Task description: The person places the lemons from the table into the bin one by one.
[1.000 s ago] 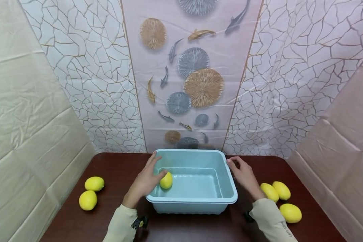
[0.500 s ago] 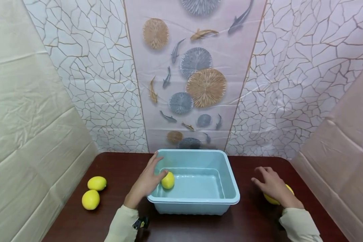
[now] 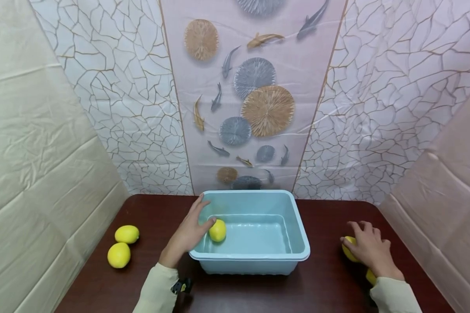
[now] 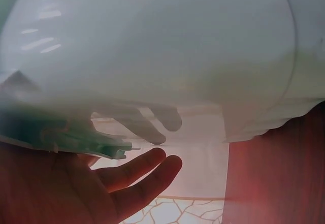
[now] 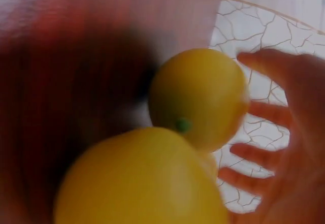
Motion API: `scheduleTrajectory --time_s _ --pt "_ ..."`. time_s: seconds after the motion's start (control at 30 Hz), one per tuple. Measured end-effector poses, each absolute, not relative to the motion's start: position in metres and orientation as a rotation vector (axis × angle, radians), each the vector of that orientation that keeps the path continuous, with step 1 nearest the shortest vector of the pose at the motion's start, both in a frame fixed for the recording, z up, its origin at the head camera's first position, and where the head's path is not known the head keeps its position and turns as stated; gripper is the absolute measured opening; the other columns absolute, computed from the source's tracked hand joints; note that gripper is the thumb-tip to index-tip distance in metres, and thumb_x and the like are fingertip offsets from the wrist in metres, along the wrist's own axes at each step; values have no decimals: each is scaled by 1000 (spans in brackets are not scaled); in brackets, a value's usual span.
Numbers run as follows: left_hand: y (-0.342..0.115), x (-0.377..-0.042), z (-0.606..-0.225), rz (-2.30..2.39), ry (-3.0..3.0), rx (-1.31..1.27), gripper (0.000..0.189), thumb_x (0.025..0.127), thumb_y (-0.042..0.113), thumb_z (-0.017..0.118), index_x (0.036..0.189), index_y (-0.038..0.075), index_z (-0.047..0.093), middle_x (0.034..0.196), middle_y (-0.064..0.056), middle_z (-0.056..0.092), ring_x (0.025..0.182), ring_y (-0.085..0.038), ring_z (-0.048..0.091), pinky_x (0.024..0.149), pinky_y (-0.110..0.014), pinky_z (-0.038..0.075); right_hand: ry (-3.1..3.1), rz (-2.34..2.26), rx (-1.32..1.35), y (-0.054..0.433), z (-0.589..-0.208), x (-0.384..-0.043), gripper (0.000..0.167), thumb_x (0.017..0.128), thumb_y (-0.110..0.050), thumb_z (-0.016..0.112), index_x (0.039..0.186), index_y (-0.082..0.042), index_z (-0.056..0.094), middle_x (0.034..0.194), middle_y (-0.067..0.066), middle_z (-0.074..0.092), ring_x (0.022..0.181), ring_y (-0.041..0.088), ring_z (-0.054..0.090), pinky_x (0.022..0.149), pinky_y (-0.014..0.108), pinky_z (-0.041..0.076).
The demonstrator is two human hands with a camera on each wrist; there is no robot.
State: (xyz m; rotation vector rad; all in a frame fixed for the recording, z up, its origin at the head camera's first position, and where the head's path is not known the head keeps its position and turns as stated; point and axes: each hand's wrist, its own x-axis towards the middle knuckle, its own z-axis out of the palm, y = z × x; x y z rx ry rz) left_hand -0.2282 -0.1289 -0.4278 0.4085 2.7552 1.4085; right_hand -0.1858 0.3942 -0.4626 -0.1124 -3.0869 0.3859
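Note:
A light blue plastic basin [image 3: 254, 257] stands mid-table, with one yellow lemon [image 3: 217, 231] inside near its left wall. My left hand [image 3: 186, 234] rests at the basin's left rim, thumb over the inside and relaxed fingers along the outside; the left wrist view has those fingers [image 4: 147, 183] beside the wall. Over the lemons on the right, my right hand [image 3: 372, 250] hovers with fingers spread. A lemon [image 3: 349, 249] shows by its thumb, another [image 3: 370, 277] under the wrist. In the right wrist view, fingers and thumb stand apart around a lemon [image 5: 200, 97], behind a nearer lemon [image 5: 142, 183].
Two more lemons [image 3: 127, 234] lie on the left of the dark red-brown table [image 3: 152, 213]. Patterned cloth [image 3: 235, 108] hangs behind the table, and plain beige cloth [image 3: 55, 174] flanks it on both sides.
My right hand has left the basin's right rim and moved right, over the lemons there. The left hand has stayed at the left rim. The view has shifted slightly.

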Motion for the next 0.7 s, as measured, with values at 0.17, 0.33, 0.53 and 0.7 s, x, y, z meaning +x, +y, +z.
scheduleTrajectory --time_s 0.17,0.33,0.53,0.7 --pt "-128 -230 -429 1393 2735 414 66 107 38 61 163 11 38 178 -1 6 160 -38 20 119 -68 28 -3128 480 -297 402 -467 -179 82 104 -60 54 152 5 37 143 49 24 122 75 29 83 83 35" --pt "-128 -229 -427 1402 2733 420 65 107 36 61 162 10 39 178 -1 6 159 -38 21 120 -67 29 -3145 493 -275 397 -471 -178 93 99 -71 54 149 6 37 139 51 24 121 77 29 82 83 37" --pt "-125 -230 -425 1405 2737 419 65 107 36 61 162 11 39 178 0 7 160 -36 21 121 -65 28 -2901 291 -194 382 -482 -170 74 92 -48 78 137 5 53 119 44 41 106 62 38 72 75 38" --pt "-124 -231 -426 1424 2731 409 63 107 32 61 162 9 39 178 -3 8 160 -36 21 122 -65 26 -2888 262 -160 372 -488 -170 62 92 -36 79 132 6 56 112 39 47 102 62 46 67 71 45"
